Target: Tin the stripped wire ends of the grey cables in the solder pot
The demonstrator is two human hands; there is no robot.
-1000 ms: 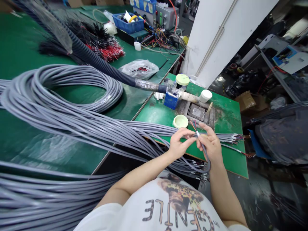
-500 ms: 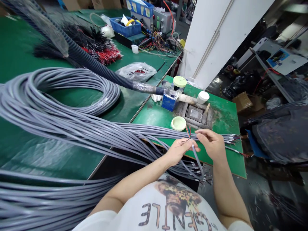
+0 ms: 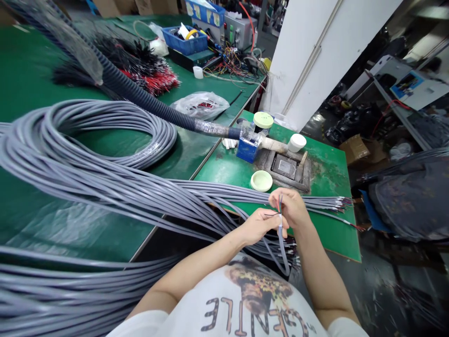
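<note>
My left hand [image 3: 258,225] pinches the stripped end of a grey cable [image 3: 282,241], which hangs in a loop below my hands. My right hand [image 3: 291,207] is closed on the thin coloured wires [image 3: 278,204] that stick up from that end. Both hands hover over the front edge of the small green bench [image 3: 329,173]. Under them a thick bundle of grey cables [image 3: 196,196] runs from the left across the bench, its stripped ends [image 3: 342,202] lying to the right.
A big coil of grey cable [image 3: 105,135] covers the large green table. A black corrugated hose [image 3: 147,98] leads to a blue block [image 3: 247,149] beside a metal pot [image 3: 285,166]. A pale green lid [image 3: 261,180] and white cup [image 3: 296,142] stand nearby. White pillar [image 3: 308,56] behind.
My hands have come closer to my body. My right hand moved left and closed on the coloured wires at the cable end; earlier its fingers were spread beside them.
</note>
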